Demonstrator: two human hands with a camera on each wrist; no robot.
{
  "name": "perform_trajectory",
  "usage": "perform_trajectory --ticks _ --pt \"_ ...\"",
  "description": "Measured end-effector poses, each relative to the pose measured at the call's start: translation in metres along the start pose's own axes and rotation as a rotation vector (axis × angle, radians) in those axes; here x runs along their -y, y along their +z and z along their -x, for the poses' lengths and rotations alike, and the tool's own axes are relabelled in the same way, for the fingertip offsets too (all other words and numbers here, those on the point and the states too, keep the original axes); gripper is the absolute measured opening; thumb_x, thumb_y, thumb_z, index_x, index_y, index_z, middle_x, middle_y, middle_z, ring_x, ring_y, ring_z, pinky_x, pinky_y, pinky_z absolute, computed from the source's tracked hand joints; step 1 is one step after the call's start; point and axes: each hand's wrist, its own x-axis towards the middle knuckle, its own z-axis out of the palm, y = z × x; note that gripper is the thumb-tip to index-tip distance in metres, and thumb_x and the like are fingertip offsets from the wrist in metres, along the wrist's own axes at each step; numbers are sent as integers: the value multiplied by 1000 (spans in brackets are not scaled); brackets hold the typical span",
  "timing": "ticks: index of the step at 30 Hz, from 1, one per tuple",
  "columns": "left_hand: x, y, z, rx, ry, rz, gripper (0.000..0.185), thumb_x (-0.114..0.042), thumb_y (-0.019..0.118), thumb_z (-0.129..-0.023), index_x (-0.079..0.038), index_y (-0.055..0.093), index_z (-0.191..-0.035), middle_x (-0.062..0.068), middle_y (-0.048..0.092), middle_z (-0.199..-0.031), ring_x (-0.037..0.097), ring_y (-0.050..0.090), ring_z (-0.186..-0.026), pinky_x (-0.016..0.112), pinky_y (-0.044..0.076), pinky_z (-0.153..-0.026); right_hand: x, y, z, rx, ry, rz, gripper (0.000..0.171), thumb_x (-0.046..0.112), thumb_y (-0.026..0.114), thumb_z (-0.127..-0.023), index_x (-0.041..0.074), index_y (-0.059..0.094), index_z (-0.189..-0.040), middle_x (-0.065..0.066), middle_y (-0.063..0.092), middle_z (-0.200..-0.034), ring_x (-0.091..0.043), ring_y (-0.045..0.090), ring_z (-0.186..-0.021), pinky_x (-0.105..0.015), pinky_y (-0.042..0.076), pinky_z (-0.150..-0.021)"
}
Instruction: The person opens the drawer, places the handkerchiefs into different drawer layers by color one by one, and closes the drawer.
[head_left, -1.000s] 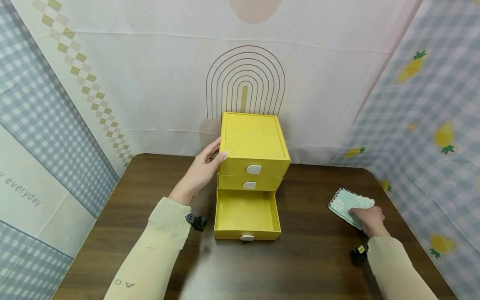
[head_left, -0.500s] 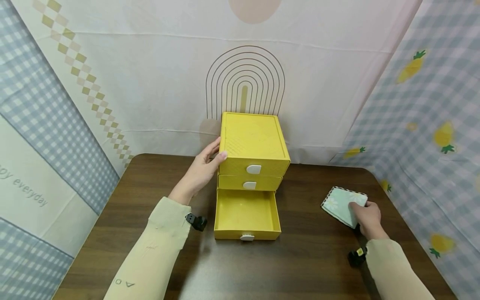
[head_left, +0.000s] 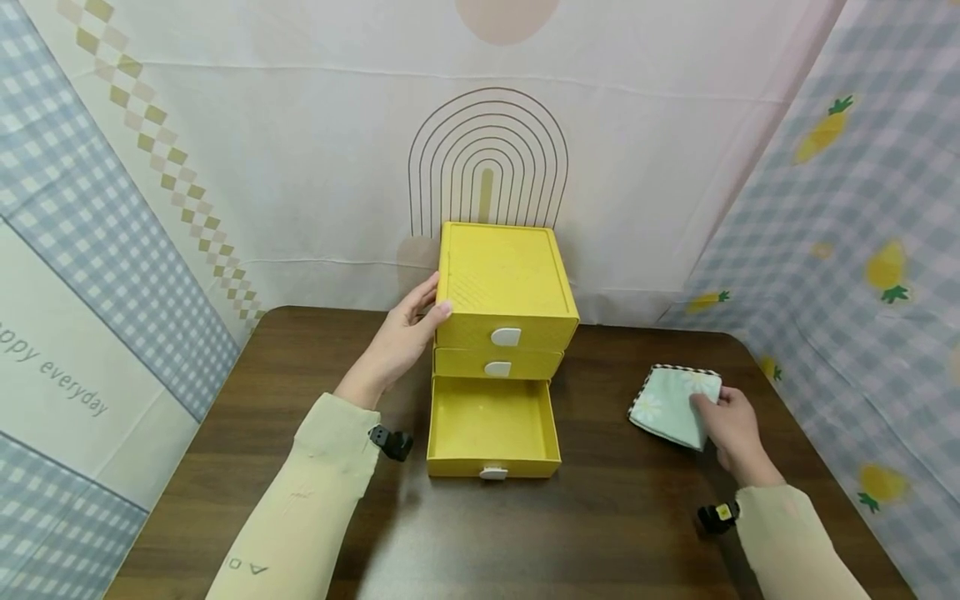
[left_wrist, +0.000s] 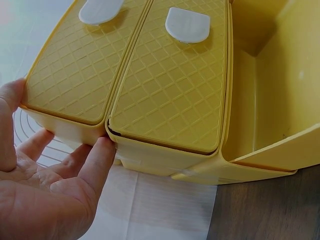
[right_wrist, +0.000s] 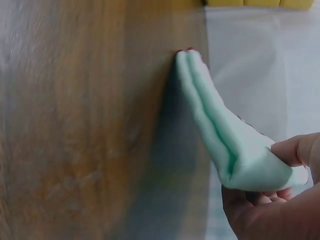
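Observation:
A yellow drawer cabinet (head_left: 510, 271) stands at the back of the table, its bottom drawer (head_left: 491, 417) pulled out with nothing inside. My left hand (head_left: 397, 342) rests against the cabinet's left side, thumb by the top front edge; in the left wrist view, spread fingers (left_wrist: 97, 165) touch the side wall. On the right, my right hand (head_left: 735, 425) pinches a folded mint-green cloth (head_left: 667, 404) with white flowers and a checked border. The right wrist view shows the folded cloth (right_wrist: 215, 125) raised off the table at an angle, thumb on one face and fingers under it.
White handles (head_left: 506, 337) mark the two closed upper drawers. The brown wooden table (head_left: 600, 533) ends against a white patterned curtain (head_left: 330, 167) behind and a checked curtain (head_left: 832, 250) on the right.
My right hand has lifted the cloth off the table and moved it left, slightly toward the back. The left hand and the cabinet stay as they were.

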Motion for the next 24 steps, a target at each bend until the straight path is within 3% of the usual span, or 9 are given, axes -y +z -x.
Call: perform_trajectory --ticks 6,14,20,24 --pt "0 0 0 2 4 9 64 -35 55 -100 -28 23 -155 5 27 -156 25 34 -136 47 31 -109 20 4 19 -1 -123 3 64 37 51 -99 -6 28 -142 -31 45 -133 -5 59 -79 -30 56 -64" --pt "0 0 0 2 16 2 64 -35 54 -100 -27 23 -155 5 27 -156 27 34 -136 47 31 -110 46 9 43 24 -207 29 54 38 57 -97 -1 39 -131 -17 61 -110 -15 65 -73 -36 56 -59" --pt "1 0 -1 1 19 5 64 -34 54 -100 -26 23 -155 5 27 -156 27 34 -136 47 31 -109 65 18 60 109 -250 -2 44 35 60 -97 2 45 -122 -10 62 -98 -18 65 -74 -37 56 -61" --pt "14 -2 -8 -2 12 9 64 -36 55 -100 -29 23 -155 4 27 -156 26 34 -136 48 31 -109 77 26 71 175 -249 -39 40 34 62 -96 4 46 -117 -10 63 -97 -20 66 -75 -39 57 -62"
